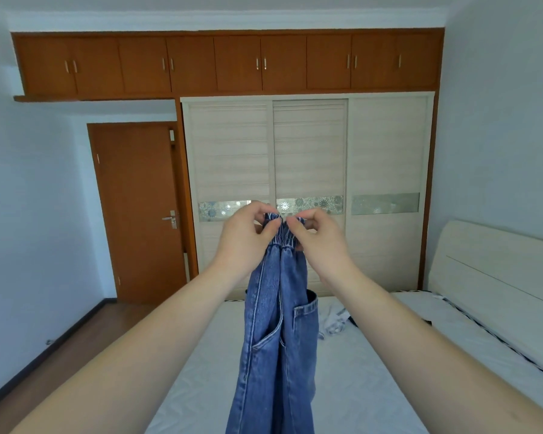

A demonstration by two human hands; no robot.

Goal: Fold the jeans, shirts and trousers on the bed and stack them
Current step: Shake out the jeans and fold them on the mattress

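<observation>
Pale clothes (334, 322) (crumpled) behind jeans (275, 339)

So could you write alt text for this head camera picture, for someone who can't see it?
Two bare hands, left hand and right hand, pinch the elastic waistband of blue jeans held up so that they hang over a white bed. Behind stand a pale sliding wardrobe and a brown door.

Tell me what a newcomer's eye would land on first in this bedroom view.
First, the blue denim jeans hanging at centre over the white-sheeted bed, held up by their elastic waistband by the left hand and right hand. Then the orange-brown wooden overhead cupboards across the far wall, above the pale sliding wardrobe.
</observation>
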